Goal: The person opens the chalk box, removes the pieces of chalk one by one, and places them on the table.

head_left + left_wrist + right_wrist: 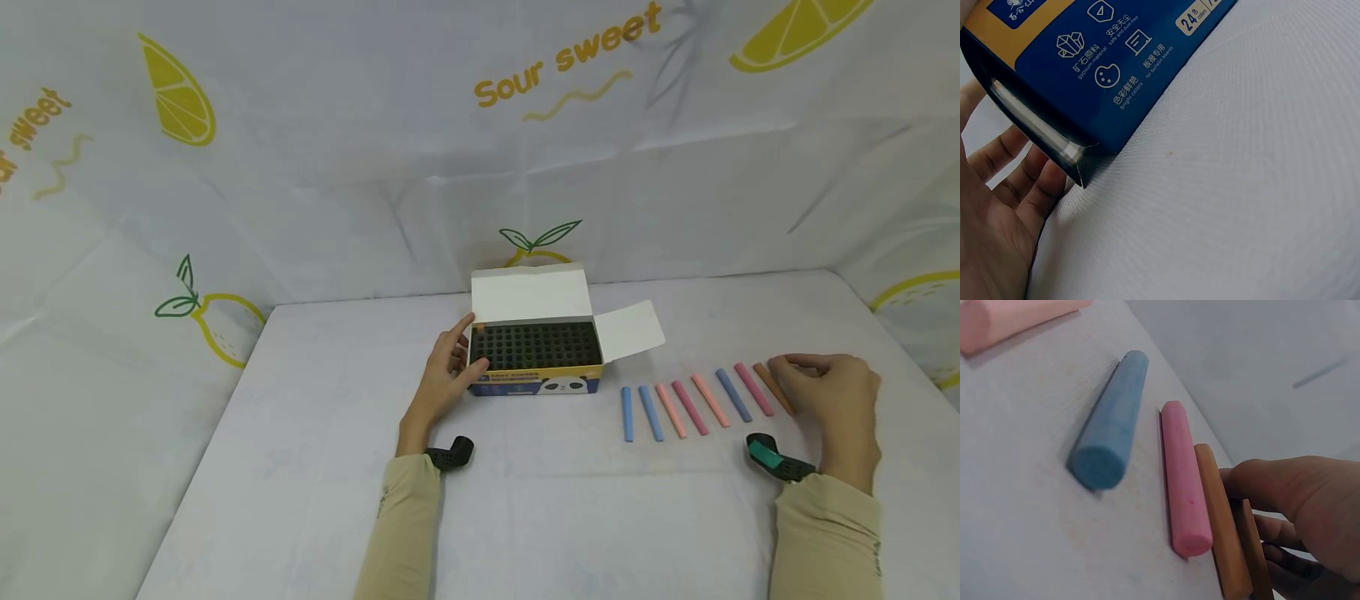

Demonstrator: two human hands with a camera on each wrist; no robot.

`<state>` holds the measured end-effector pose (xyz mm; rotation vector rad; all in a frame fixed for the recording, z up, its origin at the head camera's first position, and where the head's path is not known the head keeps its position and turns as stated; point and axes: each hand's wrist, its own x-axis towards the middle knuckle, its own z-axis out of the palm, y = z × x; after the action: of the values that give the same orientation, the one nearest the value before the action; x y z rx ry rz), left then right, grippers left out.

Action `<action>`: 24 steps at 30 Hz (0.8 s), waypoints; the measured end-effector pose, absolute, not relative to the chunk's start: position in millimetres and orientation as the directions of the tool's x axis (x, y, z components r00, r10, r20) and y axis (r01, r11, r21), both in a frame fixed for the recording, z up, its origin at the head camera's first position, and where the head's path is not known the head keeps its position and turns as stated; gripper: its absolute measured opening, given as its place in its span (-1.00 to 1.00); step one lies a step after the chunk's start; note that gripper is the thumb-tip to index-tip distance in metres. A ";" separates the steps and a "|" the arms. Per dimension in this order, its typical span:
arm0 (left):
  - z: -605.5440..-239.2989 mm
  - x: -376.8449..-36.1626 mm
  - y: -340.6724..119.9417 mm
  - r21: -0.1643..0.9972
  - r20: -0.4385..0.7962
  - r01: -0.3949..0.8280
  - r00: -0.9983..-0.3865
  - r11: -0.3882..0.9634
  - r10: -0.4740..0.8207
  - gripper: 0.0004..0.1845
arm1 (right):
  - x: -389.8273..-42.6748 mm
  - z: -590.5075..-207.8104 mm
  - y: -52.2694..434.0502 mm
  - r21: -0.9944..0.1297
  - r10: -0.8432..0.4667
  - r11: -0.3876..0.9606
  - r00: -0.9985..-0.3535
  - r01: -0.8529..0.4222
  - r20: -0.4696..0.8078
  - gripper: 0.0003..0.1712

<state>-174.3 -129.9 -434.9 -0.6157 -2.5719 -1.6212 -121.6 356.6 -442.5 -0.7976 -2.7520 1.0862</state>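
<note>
Left hand [448, 373] cupped open chalk box [537, 360]; right hand [832, 398] pinched brown chalk [772, 387] beside pink chalk [752, 388]; other sticks lay alongside on surface [570, 517].

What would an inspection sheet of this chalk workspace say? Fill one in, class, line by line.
Surface: white cloth-covered table, flat.
Job's things: open chalk box, lid flaps up; chalk row of blue, pink and brown sticks lying beside it.
Clutter: nothing seen.
Hands: left hand rests against the box's end; right hand touches the brown chalk at the row's end.
Cables: nothing seen.
Surroundings: lemon-print sheet draped behind.
</note>
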 end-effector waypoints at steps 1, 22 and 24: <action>-433.9 -173.6 -129.7 0.858 0.242 0.351 -0.920 0.375 0.308 -0.26 | -122.0 -442.5 356.9 -0.659 0.494 0.606 -0.860 0.446 -0.127 -0.26; -430.1 -173.2 -129.1 0.852 0.230 0.347 -0.921 0.393 0.314 -0.26 | -122.4 -435.6 355.0 -0.642 0.471 0.618 -0.868 0.453 -0.159 -0.22; -442.0 -180.0 -130.6 0.853 0.228 0.344 -0.922 0.392 0.314 -0.25 | -122.6 -436.5 354.1 -0.648 0.483 0.616 -0.865 0.447 -0.138 -0.21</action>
<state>-180.0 -130.6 -442.0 -0.6138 -2.5958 -1.6028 -122.6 354.1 -436.5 -0.8000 -2.7790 1.0933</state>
